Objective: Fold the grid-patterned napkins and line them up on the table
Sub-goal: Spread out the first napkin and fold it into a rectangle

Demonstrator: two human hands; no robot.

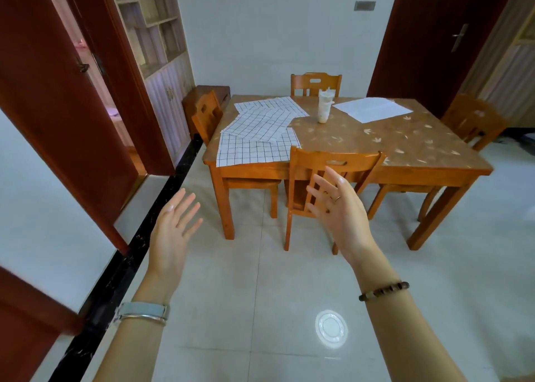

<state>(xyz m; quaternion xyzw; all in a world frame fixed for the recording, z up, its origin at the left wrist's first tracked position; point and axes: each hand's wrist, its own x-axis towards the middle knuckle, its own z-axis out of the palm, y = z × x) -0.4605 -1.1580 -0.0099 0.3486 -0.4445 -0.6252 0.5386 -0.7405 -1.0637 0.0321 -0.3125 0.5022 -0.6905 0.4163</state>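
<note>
Several white napkins with a dark grid (262, 129) lie flat, unfolded and overlapping on the left part of a wooden table (405, 147) across the room. One more pale cloth (373, 109) lies spread at the table's far right. My left hand (173, 231) and my right hand (338, 207) are raised in front of me over the tiled floor, well short of the table. Both palms face inward with the fingers spread, and neither holds anything.
A white cup (324, 106) stands near the middle of the table. Wooden chairs sit at the near side (333, 161), left (207, 115), far side (315, 84) and right (474, 121). An open red-brown door (58, 106) stands at my left.
</note>
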